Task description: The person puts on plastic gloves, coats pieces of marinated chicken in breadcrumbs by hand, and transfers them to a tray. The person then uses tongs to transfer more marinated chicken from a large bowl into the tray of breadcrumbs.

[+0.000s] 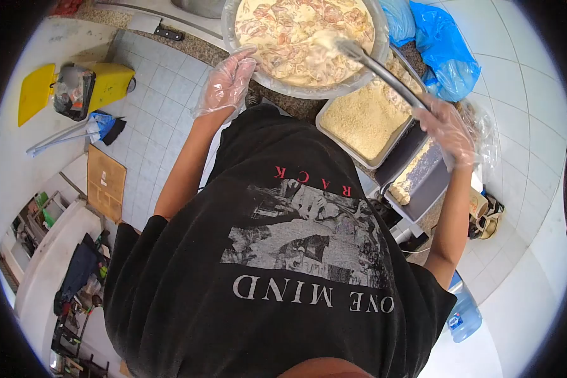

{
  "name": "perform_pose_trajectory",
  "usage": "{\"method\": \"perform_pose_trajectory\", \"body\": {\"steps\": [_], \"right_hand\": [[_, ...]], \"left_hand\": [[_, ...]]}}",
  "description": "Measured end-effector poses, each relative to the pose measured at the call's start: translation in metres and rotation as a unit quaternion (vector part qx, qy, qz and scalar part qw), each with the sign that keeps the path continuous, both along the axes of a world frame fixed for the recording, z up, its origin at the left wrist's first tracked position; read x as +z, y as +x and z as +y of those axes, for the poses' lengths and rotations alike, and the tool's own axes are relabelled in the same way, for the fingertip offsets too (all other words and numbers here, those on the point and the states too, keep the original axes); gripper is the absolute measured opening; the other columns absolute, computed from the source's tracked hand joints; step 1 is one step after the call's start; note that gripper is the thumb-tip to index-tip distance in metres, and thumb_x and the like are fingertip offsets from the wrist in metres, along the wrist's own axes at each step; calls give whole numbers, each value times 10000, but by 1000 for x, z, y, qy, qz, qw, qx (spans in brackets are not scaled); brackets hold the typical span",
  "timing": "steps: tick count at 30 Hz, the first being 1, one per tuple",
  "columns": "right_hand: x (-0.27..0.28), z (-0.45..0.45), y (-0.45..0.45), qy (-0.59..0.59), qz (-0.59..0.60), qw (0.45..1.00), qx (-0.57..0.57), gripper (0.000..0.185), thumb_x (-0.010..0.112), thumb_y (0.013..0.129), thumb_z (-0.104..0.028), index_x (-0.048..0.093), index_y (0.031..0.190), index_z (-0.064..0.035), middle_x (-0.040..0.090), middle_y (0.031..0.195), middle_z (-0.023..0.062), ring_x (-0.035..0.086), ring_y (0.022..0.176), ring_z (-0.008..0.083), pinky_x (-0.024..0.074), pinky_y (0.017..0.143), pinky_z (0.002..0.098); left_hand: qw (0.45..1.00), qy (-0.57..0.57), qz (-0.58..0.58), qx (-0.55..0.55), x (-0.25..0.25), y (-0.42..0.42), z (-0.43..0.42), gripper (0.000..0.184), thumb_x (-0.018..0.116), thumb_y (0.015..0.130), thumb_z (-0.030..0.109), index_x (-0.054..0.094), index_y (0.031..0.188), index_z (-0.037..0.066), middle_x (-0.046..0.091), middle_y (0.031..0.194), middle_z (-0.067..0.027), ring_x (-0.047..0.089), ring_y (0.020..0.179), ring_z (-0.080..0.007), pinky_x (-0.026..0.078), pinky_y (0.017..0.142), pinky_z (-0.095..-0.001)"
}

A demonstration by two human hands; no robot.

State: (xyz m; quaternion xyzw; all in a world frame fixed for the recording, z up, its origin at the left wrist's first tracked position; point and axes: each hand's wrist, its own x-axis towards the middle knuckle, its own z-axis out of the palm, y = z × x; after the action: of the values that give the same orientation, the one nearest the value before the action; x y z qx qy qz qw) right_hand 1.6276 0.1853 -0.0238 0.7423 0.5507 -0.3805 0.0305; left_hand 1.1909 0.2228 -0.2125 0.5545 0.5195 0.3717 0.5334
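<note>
My left hand (228,85), in a clear plastic glove, grips the near left rim of a large bowl (380,31). The bowl holds many pieces of raw meat (277,22), which look like chicken, in a creamy pale batter. My right hand (448,129), also gloved, is closed around the dark handle of metal tongs (387,74). The tips of the tongs are over the bowl at a batter-coated piece (324,49), blurred there. Below my right forearm's reach sits a metal tray of pale breading crumbs (365,123), with coated pieces at its far end.
A dark grey rectangular pan (416,213) with some crumbs stands right of the tray. Blue plastic bags (447,53) lie behind, at the right. A black-handled knife (169,33) rests on the counter left of the bowl. On the floor are a yellow bin (110,85) and a water jug (465,315).
</note>
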Motion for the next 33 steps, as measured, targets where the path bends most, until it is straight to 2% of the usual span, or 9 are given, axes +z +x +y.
{"method": "perform_pose_trajectory", "body": {"steps": [2,4,7,11,20,23,25,29,33], "right_hand": [[-44,1,35,206,-182,924,265,399,689,1035,-370,708,1263,-44,645,787,101,676,797,258,522,678,423],[-37,7,18,126,-274,929,215,411,643,1063,-396,658,1274,-44,746,957,226,736,937,425,578,823,554],[-17,-9,4,204,-288,913,206,399,639,1064,-375,632,1291,-47,757,1013,240,745,932,441,585,799,564],[0,-16,-30,91,-282,928,227,393,649,1054,-353,604,1307,-55,760,1009,251,760,918,432,602,796,560],[-114,-19,-32,149,-179,930,285,320,609,1084,-304,609,1255,-34,710,856,212,716,786,391,588,749,533],[-73,-28,-24,74,-23,981,176,349,615,1092,-322,639,1275,-26,631,741,133,641,627,267,553,614,429],[-64,-50,-5,32,24,997,66,414,630,1079,-366,668,1270,-1,662,779,95,661,674,243,539,648,429],[-21,-84,3,-53,207,965,-152,451,679,1052,-361,674,1332,-8,557,754,-26,512,601,79,412,545,271],[-10,-136,21,10,224,940,-257,395,680,1057,-297,676,1327,-10,515,739,-38,411,538,28,321,491,205]], "left_hand": [[1000,10,-4,-3,-1,-1,2,399,628,1132,254,648,1434,-6,765,1157,-84,696,1070,-127,540,998,-301],[1000,17,-1,-8,-1,-4,3,400,619,1135,256,645,1439,-3,766,1165,-88,701,1080,-132,541,998,-304],[1000,15,10,-8,4,-8,0,399,587,1151,277,639,1467,38,754,1216,-71,685,1108,-131,530,1006,-308],[1000,0,11,2,6,-9,-3,416,571,1157,300,625,1477,40,757,1234,-94,701,1122,-153,540,1009,-328],[1000,3,-19,-8,5,-1,-2,429,571,1156,309,610,1486,38,758,1233,-110,718,1124,-171,556,980,-331],[1000,10,-17,-8,-2,-5,1,436,582,1151,321,617,1482,40,756,1237,-109,718,1125,-170,557,976,-331],[1000,4,-20,4,1,-1,1,412,593,1147,290,632,1464,31,753,1201,-95,705,1094,-153,551,980,-321],[999,-25,-31,21,11,11,-2,366,603,1144,221,652,1437,7,752,1122,-72,677,1032,-120,537,990,-303],[999,-31,-33,4,10,24,-2,379,597,1147,226,644,1440,-11,757,1132,-73,677,1030,-121,537,991,-301]]}}
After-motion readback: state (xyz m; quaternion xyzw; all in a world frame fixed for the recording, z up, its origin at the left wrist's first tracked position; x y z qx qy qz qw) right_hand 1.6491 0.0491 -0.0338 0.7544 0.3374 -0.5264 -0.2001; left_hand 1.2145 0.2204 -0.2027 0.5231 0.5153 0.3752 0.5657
